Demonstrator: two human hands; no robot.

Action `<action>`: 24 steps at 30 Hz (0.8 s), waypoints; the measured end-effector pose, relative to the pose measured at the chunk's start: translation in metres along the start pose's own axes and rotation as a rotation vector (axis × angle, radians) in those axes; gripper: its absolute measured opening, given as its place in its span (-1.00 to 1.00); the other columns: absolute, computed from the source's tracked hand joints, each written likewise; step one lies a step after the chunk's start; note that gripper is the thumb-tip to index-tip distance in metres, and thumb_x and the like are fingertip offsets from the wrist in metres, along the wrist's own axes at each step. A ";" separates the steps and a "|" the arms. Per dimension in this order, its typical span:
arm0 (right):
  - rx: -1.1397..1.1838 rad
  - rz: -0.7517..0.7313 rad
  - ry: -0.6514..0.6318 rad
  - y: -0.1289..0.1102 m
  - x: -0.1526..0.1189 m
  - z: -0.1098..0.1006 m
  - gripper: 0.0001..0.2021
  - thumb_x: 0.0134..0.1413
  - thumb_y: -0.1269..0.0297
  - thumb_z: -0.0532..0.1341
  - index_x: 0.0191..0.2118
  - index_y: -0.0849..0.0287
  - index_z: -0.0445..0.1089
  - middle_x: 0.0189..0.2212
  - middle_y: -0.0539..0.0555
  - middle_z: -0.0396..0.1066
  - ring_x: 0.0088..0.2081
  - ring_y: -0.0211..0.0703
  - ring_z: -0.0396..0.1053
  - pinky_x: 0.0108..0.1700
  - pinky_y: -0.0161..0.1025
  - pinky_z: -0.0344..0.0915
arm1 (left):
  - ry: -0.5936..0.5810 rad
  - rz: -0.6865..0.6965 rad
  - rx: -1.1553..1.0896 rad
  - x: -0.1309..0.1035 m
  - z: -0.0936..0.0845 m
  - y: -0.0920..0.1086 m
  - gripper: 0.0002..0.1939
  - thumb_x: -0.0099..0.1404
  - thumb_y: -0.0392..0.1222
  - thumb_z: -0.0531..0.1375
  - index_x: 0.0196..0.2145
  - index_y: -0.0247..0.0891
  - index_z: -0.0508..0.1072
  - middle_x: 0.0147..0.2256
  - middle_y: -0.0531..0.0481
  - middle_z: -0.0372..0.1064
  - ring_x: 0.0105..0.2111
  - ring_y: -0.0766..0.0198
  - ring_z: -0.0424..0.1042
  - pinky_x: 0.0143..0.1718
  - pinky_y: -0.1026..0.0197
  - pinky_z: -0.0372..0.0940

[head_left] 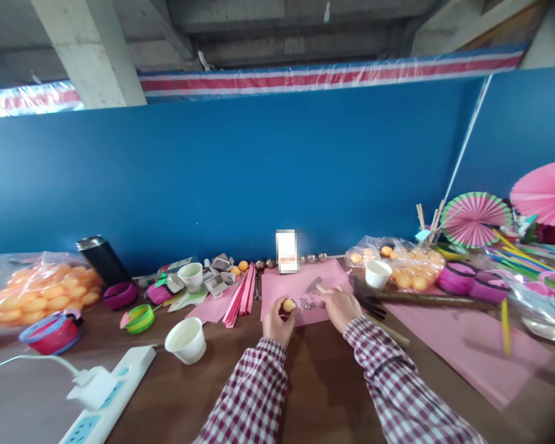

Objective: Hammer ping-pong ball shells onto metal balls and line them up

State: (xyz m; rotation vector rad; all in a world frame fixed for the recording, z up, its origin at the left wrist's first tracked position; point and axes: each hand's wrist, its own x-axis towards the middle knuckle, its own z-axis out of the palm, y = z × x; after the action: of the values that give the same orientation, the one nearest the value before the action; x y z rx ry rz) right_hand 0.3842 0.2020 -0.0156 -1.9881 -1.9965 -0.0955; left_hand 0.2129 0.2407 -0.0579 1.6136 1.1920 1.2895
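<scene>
On our far left we see a big clear bag (37, 259) with lots of orange balls (50, 303) in it, and a dark bottle (104, 264) stands just behind it; we cannot tell what is in the bottle. Next comes a pale cup (193, 287) at the back and a white cup (189, 356) nearer to us, and we cannot make out anything inside either one. In the middle, our left hand (279, 324) has its fingers curled around a small yellow ball (288, 305), holding it over the near left part of a pink sheet (277, 285). Just right of the ball, a little heap of shiny bits (308, 303) lies loose on the sheet, not in a cup. Our right hand (343, 308) reaches in past the heap with its fingers pointing down; we cannot tell if they pinch anything. We think the step in hand is work on the ball with those bits, and the next move calls for a small, careful pinch while the left hand keeps the ball steady. Farther right is another white cup (378, 283), its inside hard to see, just beside a second clear bag (374, 243) with more orange balls (411, 272).
</scene>
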 end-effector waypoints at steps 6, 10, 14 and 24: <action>0.044 0.089 0.166 0.003 0.001 0.001 -0.71 0.02 0.40 -0.04 -0.21 0.07 0.37 -0.26 0.01 0.40 -0.23 -0.21 0.22 -0.25 -0.32 0.10 | 0.010 0.013 0.016 0.002 0.003 -0.005 -0.59 -0.08 -0.15 0.22 -0.22 -0.33 0.39 -0.40 -0.07 0.39 -0.49 0.33 0.36 -0.45 0.27 0.31; -0.112 0.136 0.162 0.008 0.001 -0.004 -0.74 0.04 0.36 -0.02 -0.40 0.09 0.42 -0.43 0.07 0.38 -0.26 -0.13 0.17 -0.27 -0.25 0.06 | 0.045 0.006 0.015 0.001 0.004 -0.005 -0.59 -0.10 -0.15 0.23 -0.24 -0.33 0.40 -0.44 -0.04 0.39 -0.51 0.33 0.35 -0.47 0.27 0.30; -0.103 0.114 0.152 0.009 0.000 0.002 -0.69 -0.02 0.44 0.01 -0.23 -0.05 0.39 -0.37 0.05 0.39 -0.17 -0.07 0.12 -0.25 -0.19 0.04 | 0.050 0.000 0.004 0.001 0.004 -0.005 -0.60 -0.12 -0.15 0.23 -0.26 -0.32 0.41 -0.45 -0.03 0.39 -0.52 0.33 0.35 -0.47 0.26 0.30; 0.025 -0.114 0.139 -0.010 0.004 0.017 -0.65 0.01 0.40 -0.02 -0.07 0.03 0.27 -0.09 0.00 0.30 0.04 -0.09 -0.02 0.01 -0.13 -0.05 | 0.036 0.025 0.012 0.000 0.003 0.000 -0.63 -0.09 -0.17 0.21 -0.26 -0.31 0.40 -0.36 -0.07 0.40 -0.46 0.30 0.38 -0.45 0.25 0.33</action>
State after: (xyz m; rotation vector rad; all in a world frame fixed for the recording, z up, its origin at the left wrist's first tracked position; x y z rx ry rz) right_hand 0.3717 0.2099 -0.0289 -1.7994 -2.0102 -0.2276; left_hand 0.2154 0.2405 -0.0583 1.6246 1.2066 1.3351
